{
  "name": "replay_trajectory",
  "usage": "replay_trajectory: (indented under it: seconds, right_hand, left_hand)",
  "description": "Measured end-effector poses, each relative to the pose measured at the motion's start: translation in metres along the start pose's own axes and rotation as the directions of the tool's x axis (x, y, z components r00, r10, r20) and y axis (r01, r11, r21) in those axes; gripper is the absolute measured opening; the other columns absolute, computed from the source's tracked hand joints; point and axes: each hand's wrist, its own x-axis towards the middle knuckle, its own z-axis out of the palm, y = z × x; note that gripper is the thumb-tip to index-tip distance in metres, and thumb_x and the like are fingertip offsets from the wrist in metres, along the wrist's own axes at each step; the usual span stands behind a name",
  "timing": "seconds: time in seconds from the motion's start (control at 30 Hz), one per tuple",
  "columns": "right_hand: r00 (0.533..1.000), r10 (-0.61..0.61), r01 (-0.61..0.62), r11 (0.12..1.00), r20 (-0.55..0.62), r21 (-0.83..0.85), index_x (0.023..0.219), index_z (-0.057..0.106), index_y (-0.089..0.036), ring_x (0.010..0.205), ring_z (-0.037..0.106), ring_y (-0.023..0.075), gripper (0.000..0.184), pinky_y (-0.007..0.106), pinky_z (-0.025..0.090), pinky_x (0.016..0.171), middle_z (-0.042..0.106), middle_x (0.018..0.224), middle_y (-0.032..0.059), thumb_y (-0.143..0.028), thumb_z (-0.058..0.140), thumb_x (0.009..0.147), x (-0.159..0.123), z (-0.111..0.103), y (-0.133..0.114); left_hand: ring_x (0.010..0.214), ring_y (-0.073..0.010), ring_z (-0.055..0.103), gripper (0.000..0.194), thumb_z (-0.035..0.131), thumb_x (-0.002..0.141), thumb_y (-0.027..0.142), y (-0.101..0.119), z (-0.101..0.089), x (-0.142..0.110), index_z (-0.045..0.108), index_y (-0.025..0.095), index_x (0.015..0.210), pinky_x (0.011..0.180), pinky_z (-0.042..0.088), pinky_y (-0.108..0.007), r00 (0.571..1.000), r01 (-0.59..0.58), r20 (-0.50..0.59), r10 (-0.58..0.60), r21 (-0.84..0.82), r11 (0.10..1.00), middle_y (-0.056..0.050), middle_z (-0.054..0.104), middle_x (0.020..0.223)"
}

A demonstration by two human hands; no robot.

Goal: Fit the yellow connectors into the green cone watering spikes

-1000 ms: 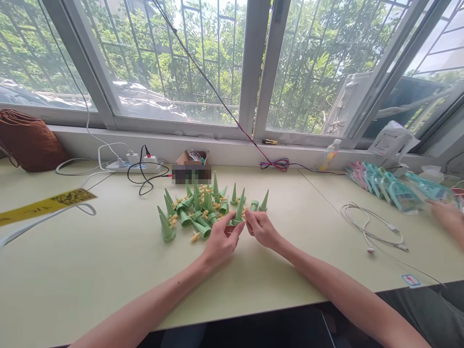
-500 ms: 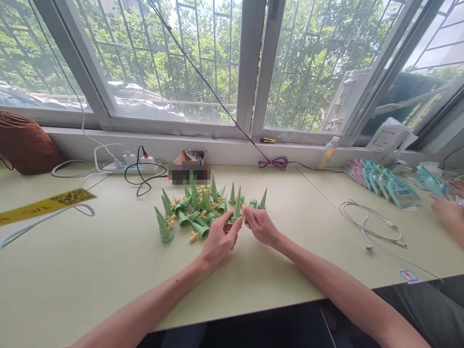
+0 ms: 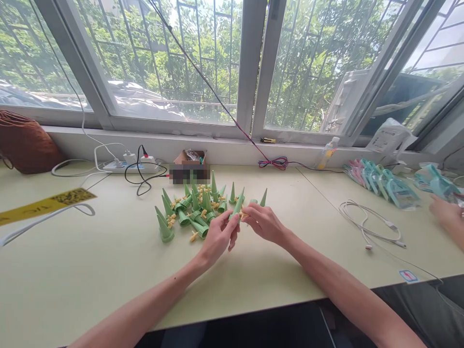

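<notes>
My left hand is wrapped round the base of a green plastic watering spike, whose pointed end leans up and to the right. Against the side of that spike, my right hand pinches a small yellow valve; its far fingers are partly hidden. Just beyond lies a heap of similar green cones, some upright, others on their sides with open ends showing. Several yellow valves are scattered among them. One more cone stands behind my right hand.
At the back are a power strip with cables, a small cardboard box, and a bottle. A white cable lies coiled on the right, near packaged teal items. Another person's hand is at the right edge.
The spike in my left hand has tilted further to the right. My right hand has shifted slightly and its fingers have rolled over at the valve. The other person's hand moved a little.
</notes>
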Motion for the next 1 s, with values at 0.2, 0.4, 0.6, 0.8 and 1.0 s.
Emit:
replay_trajectory:
  seconds: [0.2, 0.4, 0.6, 0.8, 1.0]
  right_hand:
    - [0.996, -0.082, 0.079, 0.994, -0.044, -0.075, 0.083, 0.052, -0.022, 0.054, 0.042, 0.0115, 0.027, 0.023, 0.032, 0.051, 0.053, 0.069, 0.0018, -0.026, 0.036, 0.104, -0.003, 0.004, 0.001]
    - [0.977, -0.093, 0.083, 0.995, -0.194, -0.062, 0.081, 0.051, -0.021, 0.047, 0.034, 0.0103, 0.026, 0.022, 0.030, 0.048, 0.046, 0.058, -0.0029, -0.025, 0.037, 0.103, -0.004, 0.012, -0.005]
    - [0.969, 0.030, -0.017, 0.998, -0.247, 0.054, 0.068, 0.042, -0.021, 0.046, 0.030, 0.0094, 0.036, 0.023, 0.027, 0.046, 0.040, 0.055, -0.0035, -0.028, 0.037, 0.103, -0.003, 0.014, -0.013]
    - [0.937, 0.264, -0.191, 0.935, -0.227, 0.299, 0.062, 0.033, -0.021, 0.047, 0.024, 0.0088, 0.041, 0.024, 0.023, 0.046, 0.030, 0.054, -0.0053, -0.031, 0.041, 0.101, -0.002, 0.018, -0.021]
    - [0.819, 0.574, -0.451, 0.652, -0.009, 0.609, 0.058, 0.036, -0.021, 0.045, 0.029, 0.0081, 0.045, 0.024, 0.024, 0.043, 0.032, 0.051, -0.0053, -0.040, 0.046, 0.097, 0.001, 0.022, -0.027]
  left_hand:
    - [0.040, -0.0043, 0.044, 0.032, 0.048, 0.095, 0.048, -0.005, 0.001, -0.002, 0.053, 0.017, 0.088, 0.037, 0.037, -0.020, 0.999, -0.037, 0.038, 0.036, 0.036, 0.999, 0.004, 0.051, 0.071]
    - [0.041, -0.0052, 0.042, 0.030, 0.042, 0.099, 0.045, -0.011, 0.000, -0.005, 0.053, 0.018, 0.105, 0.044, 0.039, -0.022, 0.995, -0.086, 0.067, 0.076, 0.155, 0.984, 0.003, 0.055, 0.068]
    - [0.040, -0.0086, 0.041, 0.036, 0.043, 0.099, 0.042, -0.016, 0.000, -0.006, 0.043, 0.017, 0.125, 0.045, 0.038, -0.021, 0.990, -0.135, 0.082, 0.118, 0.244, 0.960, 0.009, 0.047, 0.049]
    - [0.043, -0.0101, 0.053, 0.032, 0.048, 0.096, 0.037, -0.018, 0.000, -0.004, 0.045, 0.022, 0.124, 0.046, 0.043, -0.020, 0.987, -0.160, 0.044, 0.154, 0.332, 0.930, 0.008, 0.051, 0.053]
    - [0.044, -0.0080, 0.051, 0.027, 0.049, 0.096, 0.031, -0.025, -0.003, -0.001, 0.048, 0.020, 0.121, 0.048, 0.044, -0.020, 0.968, -0.236, 0.037, 0.247, 0.455, 0.859, 0.007, 0.052, 0.060]
